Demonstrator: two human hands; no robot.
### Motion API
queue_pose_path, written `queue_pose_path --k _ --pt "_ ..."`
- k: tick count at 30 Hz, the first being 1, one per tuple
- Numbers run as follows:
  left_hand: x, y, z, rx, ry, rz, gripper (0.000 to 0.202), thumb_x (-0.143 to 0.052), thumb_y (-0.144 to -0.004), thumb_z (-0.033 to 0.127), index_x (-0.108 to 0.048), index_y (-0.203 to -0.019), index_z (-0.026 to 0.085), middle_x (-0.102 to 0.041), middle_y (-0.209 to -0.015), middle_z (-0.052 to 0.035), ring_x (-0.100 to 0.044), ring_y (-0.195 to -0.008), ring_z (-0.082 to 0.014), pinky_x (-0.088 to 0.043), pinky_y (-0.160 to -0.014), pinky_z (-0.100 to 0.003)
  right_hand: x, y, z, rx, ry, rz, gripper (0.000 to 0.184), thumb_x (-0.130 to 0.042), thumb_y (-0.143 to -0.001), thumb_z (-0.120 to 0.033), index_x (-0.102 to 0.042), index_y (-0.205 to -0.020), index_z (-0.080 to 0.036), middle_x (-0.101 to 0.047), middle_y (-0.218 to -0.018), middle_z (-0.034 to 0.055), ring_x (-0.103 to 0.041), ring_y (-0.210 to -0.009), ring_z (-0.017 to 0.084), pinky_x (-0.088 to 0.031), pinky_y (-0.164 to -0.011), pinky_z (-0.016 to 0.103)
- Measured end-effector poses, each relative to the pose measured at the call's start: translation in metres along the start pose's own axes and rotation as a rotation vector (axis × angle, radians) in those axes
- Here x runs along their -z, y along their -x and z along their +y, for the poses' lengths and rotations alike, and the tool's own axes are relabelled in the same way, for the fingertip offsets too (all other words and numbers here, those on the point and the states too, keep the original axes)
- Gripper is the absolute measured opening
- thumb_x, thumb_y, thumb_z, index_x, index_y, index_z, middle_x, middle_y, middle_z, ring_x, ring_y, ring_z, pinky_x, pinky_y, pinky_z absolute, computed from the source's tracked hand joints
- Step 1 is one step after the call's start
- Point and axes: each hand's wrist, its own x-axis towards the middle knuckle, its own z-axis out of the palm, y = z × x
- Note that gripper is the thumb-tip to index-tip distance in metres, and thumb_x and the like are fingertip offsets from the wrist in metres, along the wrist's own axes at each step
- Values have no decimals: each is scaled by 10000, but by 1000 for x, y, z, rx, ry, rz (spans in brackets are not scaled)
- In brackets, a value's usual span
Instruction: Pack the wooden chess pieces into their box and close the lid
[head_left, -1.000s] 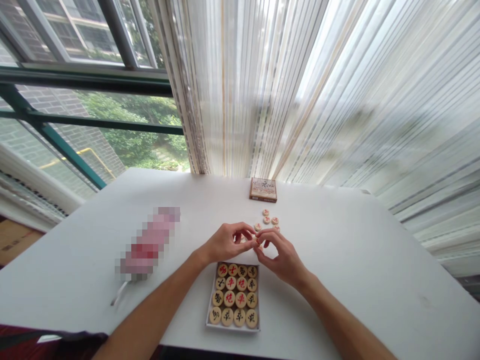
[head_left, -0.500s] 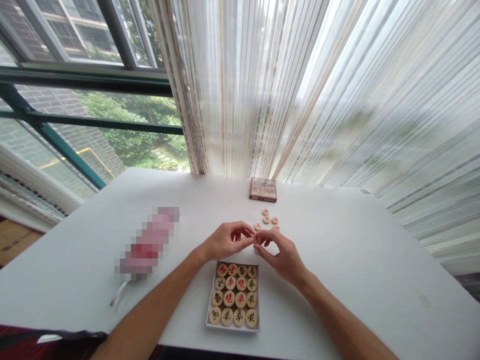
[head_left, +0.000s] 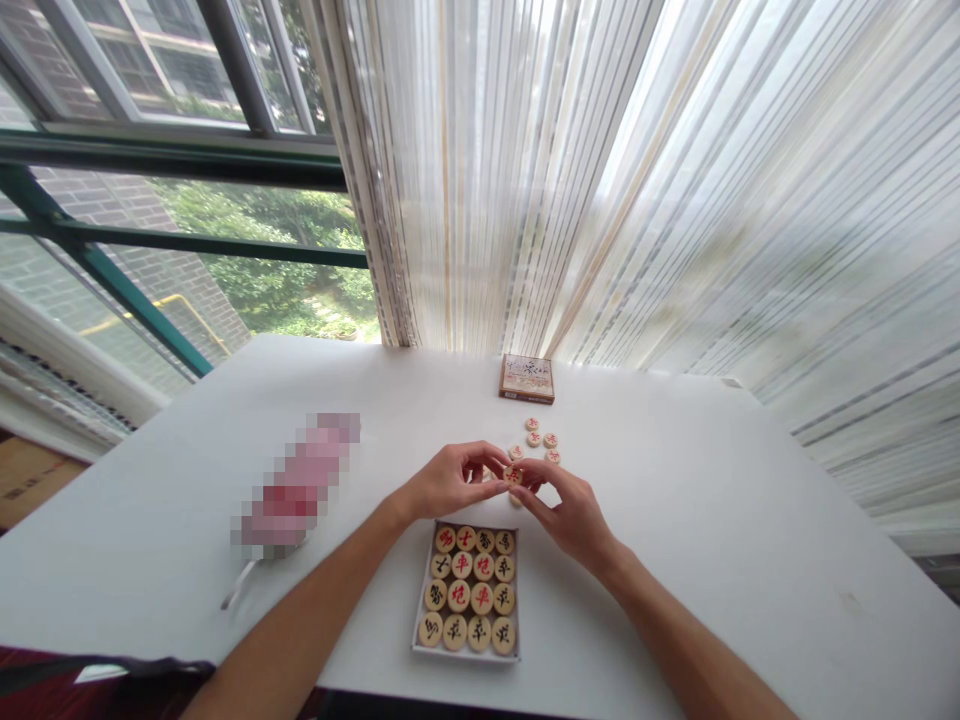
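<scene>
Between the fingertips of both hands is a round wooden Chinese chess piece [head_left: 513, 476] with a red character facing up. My left hand [head_left: 455, 480] pinches it from the left, and my right hand [head_left: 562, 503] grips it from the right. Just below them on the table lies another piece [head_left: 515, 498], partly covered by the fingers. Nearer to me stands a white open box [head_left: 414, 640] filled with rows of pieces marked in red and black. Beyond the hands several loose red-marked pieces [head_left: 533, 438] lie on the table, some partly hidden by the fingers.
A flat printed box lid [head_left: 527, 379] lies at the back of the white table [head_left: 675, 470]. To the left is a blurred-out pinkish item [head_left: 296, 490] with a grey strap. Striped curtains [head_left: 525, 180] and a window stand behind the table.
The held chess piece has turned slightly between the fingers, so its red character faces up more plainly. My right fingers have shifted a little; the table pieces have not moved.
</scene>
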Motion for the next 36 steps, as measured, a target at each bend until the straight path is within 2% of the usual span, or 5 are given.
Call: queue_pose_path --k 8,14,22,30,36 --pt "1 0 -1 -16 -30 8 285 -711 -826 339 -691 -1060 177 -697 -894 -45 -524 -642 -104 -389 -558 -218 0 -2 -6 -32 -41 -4 181 -580 -963 -265 -642 -1127 -219 -733 -998 71 -698 -796 174 -583 -727 304" --pt "2 1 2 -31 -72 -1 245 -687 -842 327 -696 -1039 181 -691 -896 -32 -505 -647 -102 -408 -573 -216 -1 -2 -7 -74 -116 -17 180 -602 -950 -265 -639 -1117 -209 -719 -995 77 -695 -803 182 -591 -741 325" --pt "0 1 2 -31 -83 12 242 -660 -873 370 -708 -1008 175 -678 -798 -17 -500 -613 -95 -406 -552 -207 -1 -1 -7 -100 -157 -13 183 -624 -939 -272 -643 -1109 -207 -695 -974 70 -689 -816 181 -603 -770 340" --pt "1 1 1 -31 -100 38 237 -645 -883 364 -714 -990 165 -680 -782 -23 -503 -611 -97 -382 -529 -199 5 -4 -15 -33 -106 -27 149 -594 -938 -212 -700 -1041 -233 -660 -975 68 -659 -883 191 -592 -764 328" --pt "3 0 -1 -43 -135 104 240 -630 -887 375 -716 -958 162 -696 -807 -29 -500 -592 -92 -374 -514 -195 7 -3 -21 3 -65 -77 165 -589 -913 -185 -713 -1006 -243 -637 -919 51 -650 -840 179 -582 -745 321"
